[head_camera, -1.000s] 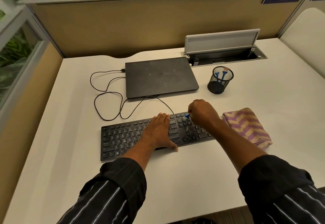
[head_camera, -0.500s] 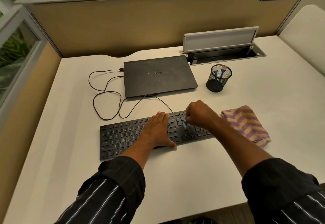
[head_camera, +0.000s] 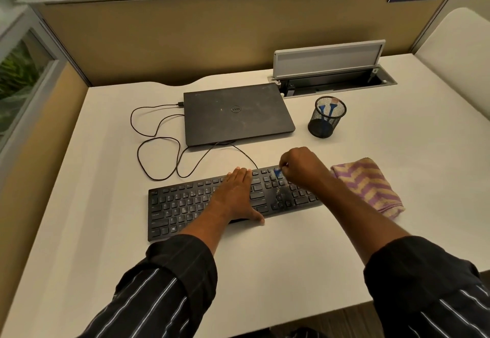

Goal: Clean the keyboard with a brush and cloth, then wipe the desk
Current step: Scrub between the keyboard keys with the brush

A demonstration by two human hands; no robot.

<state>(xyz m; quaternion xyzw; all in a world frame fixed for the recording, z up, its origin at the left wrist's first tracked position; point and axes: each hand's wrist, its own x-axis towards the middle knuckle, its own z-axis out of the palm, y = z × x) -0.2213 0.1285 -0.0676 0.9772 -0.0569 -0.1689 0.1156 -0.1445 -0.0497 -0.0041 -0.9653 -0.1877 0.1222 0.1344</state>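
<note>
A black keyboard lies on the white desk in front of me. My left hand rests flat on its middle keys, fingers straight. My right hand is curled over the keyboard's right part and pinches a small blue brush, whose tip touches the keys near the top row. Dusty smears show on the keys just below the brush. A folded purple and yellow cloth lies on the desk right of the keyboard, beside my right forearm.
A closed black laptop sits behind the keyboard, with a looping black cable to its left. A black mesh cup holding blue brushes stands at the right. An open cable hatch and beige partitions lie behind.
My right hand has moved the brush back and forth over the keyboard's right keys, down and then up to the top row again. My left hand has stayed flat on the keyboard.
</note>
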